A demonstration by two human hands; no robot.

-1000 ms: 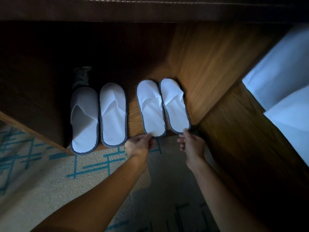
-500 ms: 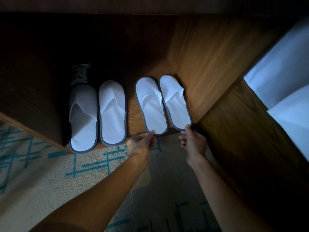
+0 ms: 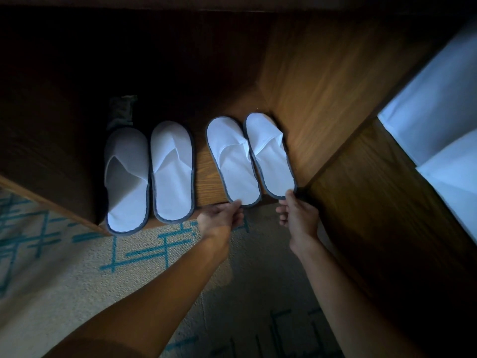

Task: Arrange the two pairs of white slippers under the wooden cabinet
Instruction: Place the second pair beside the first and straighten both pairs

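Two pairs of white slippers with grey edging lie toes-in on the wooden base under the cabinet (image 3: 322, 81). The left pair (image 3: 170, 171) sits side by side, heels hanging slightly over the carpet. The right pair (image 3: 232, 161) lies angled against the cabinet's right wall. My left hand (image 3: 222, 218) pinches the heel of that pair's left slipper. My right hand (image 3: 296, 213) pinches the heel of its right slipper (image 3: 268, 156).
A beige carpet with teal lines (image 3: 77, 254) covers the floor in front. A small dark object (image 3: 121, 109) stands behind the leftmost slipper. White bedding (image 3: 438, 120) shows at the right beyond the wooden side panel (image 3: 382, 202).
The right pair has slid a little deeper under the cabinet with both hands following at the heels. The left pair has not moved.
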